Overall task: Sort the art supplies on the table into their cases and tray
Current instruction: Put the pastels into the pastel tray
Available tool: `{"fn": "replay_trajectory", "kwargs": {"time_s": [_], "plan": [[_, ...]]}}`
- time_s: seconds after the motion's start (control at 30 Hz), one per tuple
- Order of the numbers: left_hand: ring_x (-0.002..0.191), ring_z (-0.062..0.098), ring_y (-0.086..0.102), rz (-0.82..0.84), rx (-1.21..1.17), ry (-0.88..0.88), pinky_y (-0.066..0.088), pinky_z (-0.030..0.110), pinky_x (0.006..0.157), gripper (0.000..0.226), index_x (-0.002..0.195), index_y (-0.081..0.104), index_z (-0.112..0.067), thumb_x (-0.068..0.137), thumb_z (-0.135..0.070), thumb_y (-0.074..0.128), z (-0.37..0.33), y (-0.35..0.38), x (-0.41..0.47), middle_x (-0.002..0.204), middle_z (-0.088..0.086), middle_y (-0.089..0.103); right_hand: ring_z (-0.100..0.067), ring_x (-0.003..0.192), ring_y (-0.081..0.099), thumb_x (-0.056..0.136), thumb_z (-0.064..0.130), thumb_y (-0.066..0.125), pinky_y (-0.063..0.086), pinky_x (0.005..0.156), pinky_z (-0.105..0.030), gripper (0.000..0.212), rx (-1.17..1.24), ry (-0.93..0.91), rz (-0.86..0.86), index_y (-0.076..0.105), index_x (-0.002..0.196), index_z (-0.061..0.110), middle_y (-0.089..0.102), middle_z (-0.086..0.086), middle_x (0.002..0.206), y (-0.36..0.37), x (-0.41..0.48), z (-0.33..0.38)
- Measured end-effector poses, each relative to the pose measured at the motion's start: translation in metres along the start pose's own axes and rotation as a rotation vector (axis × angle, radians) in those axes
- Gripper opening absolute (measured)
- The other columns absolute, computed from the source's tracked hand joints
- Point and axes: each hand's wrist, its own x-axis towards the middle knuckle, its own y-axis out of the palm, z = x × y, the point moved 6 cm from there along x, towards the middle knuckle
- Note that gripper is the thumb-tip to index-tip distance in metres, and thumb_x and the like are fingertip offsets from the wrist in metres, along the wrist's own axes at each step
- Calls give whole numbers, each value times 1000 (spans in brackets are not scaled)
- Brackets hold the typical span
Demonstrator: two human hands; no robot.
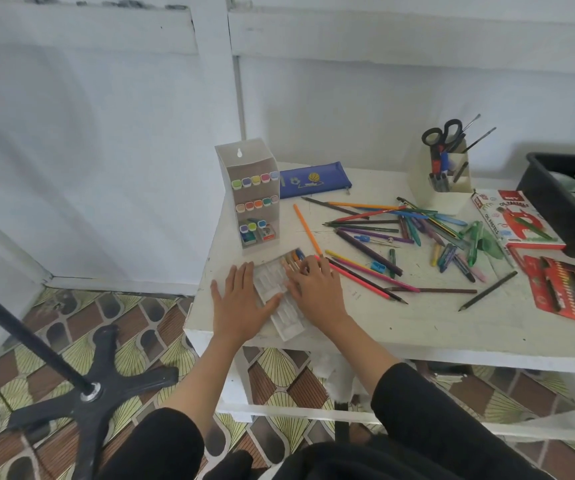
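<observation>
A clear plastic tray (pixel 281 306) with moulded slots lies near the table's front left edge, a few crayons in its far end. My left hand (pixel 241 303) rests flat on the tray's left side, fingers spread. My right hand (pixel 317 285) lies across the tray's right side, fingertips on the crayons. Loose coloured pencils (pixel 365 275) and pens (pixel 414 216) are scattered over the middle of the table. Loose oil pastels (pixel 452 258) lie further right. A red oil pastel box (pixel 518 220) and a red coloured pencil case (pixel 573 289) sit at the right.
A clear marker case (pixel 253 192) stands upright at the table's left, a blue pencil pouch (pixel 315 180) behind it. A white holder (pixel 447 174) with scissors and brushes stands at the back. A black bin (pixel 556 202) fills the right corner. A black stand base (pixel 89 393) is on the floor.
</observation>
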Motion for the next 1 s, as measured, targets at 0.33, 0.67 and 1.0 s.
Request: {"fn": "replay_trajectory", "kwargs": {"time_s": [0.33, 0.67, 1.0], "plan": [[147, 16, 1, 21, -7, -11, -1, 52, 116, 110, 153, 6, -19, 65, -84, 0, 0, 0, 0, 160, -3, 11, -31, 143, 2, 95, 55, 31, 25, 107, -48, 58, -14, -6, 284, 22, 148, 32, 4, -4, 158, 13, -11, -5], [146, 15, -13, 70, -17, -144, -7, 50, 116, 95, 151, -12, -24, 81, -80, 19, -12, 8, -5, 160, -6, -8, -27, 123, 37, 94, 2, 42, 37, 100, -38, 38, 303, -11, 88, 57, 126, 15, 47, -7, 135, -30, 10, -75], [146, 13, -11, 39, -30, -284, -5, 51, 116, 91, 152, -2, -28, 85, -71, 40, -25, 11, -7, 160, -11, -5, -25, 113, 41, 79, -15, 54, 42, 86, -32, 42, 67, 19, 197, 67, 106, 14, 53, -6, 123, -48, 22, -208]]}}
